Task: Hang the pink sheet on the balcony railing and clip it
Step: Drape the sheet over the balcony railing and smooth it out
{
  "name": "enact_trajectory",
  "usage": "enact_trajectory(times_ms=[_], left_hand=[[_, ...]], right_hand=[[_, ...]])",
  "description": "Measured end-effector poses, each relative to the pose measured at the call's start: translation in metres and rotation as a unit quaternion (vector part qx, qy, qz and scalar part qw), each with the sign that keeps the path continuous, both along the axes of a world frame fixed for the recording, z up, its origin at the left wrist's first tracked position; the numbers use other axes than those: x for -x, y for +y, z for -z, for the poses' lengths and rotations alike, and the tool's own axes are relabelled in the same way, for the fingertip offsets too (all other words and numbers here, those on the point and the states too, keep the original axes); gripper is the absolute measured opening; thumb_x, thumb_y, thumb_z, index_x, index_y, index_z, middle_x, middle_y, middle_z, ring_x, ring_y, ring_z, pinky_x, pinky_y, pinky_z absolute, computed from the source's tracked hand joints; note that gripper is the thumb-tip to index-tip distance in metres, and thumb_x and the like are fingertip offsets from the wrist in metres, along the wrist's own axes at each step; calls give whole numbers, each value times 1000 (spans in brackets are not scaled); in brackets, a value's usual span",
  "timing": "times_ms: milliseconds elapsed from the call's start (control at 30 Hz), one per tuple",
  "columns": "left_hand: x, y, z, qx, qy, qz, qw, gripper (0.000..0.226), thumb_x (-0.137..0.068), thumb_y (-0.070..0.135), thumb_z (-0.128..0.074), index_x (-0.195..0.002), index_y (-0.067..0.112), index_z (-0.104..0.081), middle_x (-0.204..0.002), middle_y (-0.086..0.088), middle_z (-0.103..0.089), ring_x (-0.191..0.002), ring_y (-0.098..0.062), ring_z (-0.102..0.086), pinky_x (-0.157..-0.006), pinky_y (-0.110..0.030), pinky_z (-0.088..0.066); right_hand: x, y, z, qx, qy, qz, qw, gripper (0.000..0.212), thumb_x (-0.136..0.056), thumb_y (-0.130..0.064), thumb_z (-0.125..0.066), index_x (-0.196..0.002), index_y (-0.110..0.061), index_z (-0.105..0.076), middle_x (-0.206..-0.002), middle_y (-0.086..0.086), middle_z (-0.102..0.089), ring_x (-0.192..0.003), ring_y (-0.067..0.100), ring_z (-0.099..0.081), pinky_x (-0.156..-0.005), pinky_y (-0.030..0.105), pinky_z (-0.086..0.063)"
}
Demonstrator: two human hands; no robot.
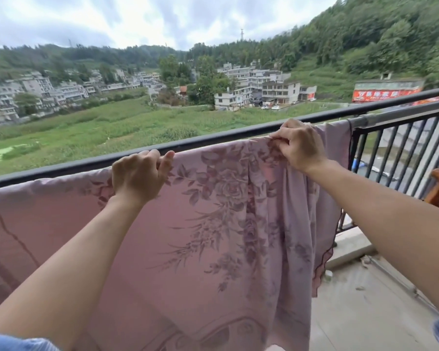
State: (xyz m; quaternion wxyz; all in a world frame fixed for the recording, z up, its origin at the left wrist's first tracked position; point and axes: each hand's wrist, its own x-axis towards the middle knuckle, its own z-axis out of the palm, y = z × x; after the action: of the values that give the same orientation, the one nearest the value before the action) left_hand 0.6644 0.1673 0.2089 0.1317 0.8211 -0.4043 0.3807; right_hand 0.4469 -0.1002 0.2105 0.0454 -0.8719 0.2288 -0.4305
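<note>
Outdoors, the pink sheet (pixel 213 236) drapes over the dark balcony railing (pixel 61 171); the left hand (pixel 137 176) and right hand (pixel 299 145) each pinch its top edge. Concrete floor (pixel 365 320) lies right, green fields (pixel 99 130) and houses (pixel 264 89) far beyond.

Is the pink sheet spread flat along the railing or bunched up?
Mostly spread: the pink sheet hangs over the railing, but it gathers into folds under the right hand.
</note>
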Motion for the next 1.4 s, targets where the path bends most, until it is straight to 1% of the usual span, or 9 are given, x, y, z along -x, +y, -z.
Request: enact_trajectory(times_ms=[133,367,500,667,767,867,1133,1267,1400], left_hand=[[-4,1,4,13,-15,15,1000,62,-94,57,-25,-69,12,-59,-71,-13,-65,-63,-37,-61,-55,-32,-33],[-8,1,5,19,-9,20,1000,56,-98,51,-33,-72,8,-58,-75,-19,-64,-67,-40,-60,-57,-33,-32],[8,-14,-4,30,42,16,999,49,-99,45,-34,-86,7,-62,-94,-21,-64,-85,-41,-59,-72,-41,-37],[67,-91,-20,-7,60,177,982,42,-99,42,-36,-114,11,-59,-117,-13,-58,-108,-33,-52,-93,-44,-34],[98,-144,-25,-20,91,224,970,39,-99,40,-34,-118,12,-55,-119,-11,-57,-109,-30,-51,-91,-43,-36],[101,-178,-22,-40,99,161,981,42,-100,43,-29,-119,11,-50,-117,-13,-59,-104,-32,-54,-79,-41,-38],[97,-190,-12,-73,47,78,993,59,-98,56,-18,-109,12,-56,-86,-13,-69,-80,-34,-64,-64,-37,-41],[104,-194,-15,-87,69,34,993,60,-97,58,-17,-95,15,-60,-89,-12,-69,-84,-33,-63,-69,-38,-42],[122,-201,-22,-48,115,36,992,46,-99,47,-29,-110,15,-60,-113,-13,-61,-105,-34,-54,-87,-44,-36]], right_hand=[[12,-16,-4,-8,-12,58,998,16,-87,-18,-62,-94,-14,-76,-96,9,-71,-92,35,-64,-79,39,-51],[56,-56,10,-176,-55,247,951,23,-87,-30,-58,-105,-17,-66,-123,17,-56,-118,36,-50,-94,38,-43],[54,-56,20,-322,-143,202,914,65,-79,-42,-70,-133,-17,-44,-134,11,-50,-120,27,-52,-96,27,-39],[39,-48,29,-374,-202,147,893,71,-84,-33,-70,-142,-11,-36,-129,3,-52,-116,16,-51,-83,14,-31],[41,-53,29,-393,-203,148,885,53,-81,-39,-73,-122,-11,-55,-103,-1,-54,-96,15,-52,-79,22,-38],[52,-69,28,-354,-148,180,906,29,-80,-33,-70,-64,-12,-56,-63,3,-52,-68,23,-51,-56,30,-32],[128,-154,24,-294,-143,294,898,34,-83,-29,-63,-58,-9,-50,-71,11,-56,-81,34,-64,-64,29,-34],[132,-183,30,-367,-99,176,908,15,-81,-27,-69,-81,-12,-64,-81,11,-64,-82,31,-64,-64,30,-40],[156,-203,16,-509,-171,-59,841,58,-70,-50,-76,-117,-21,-58,-106,1,-68,-89,19,-66,-67,31,-51]])
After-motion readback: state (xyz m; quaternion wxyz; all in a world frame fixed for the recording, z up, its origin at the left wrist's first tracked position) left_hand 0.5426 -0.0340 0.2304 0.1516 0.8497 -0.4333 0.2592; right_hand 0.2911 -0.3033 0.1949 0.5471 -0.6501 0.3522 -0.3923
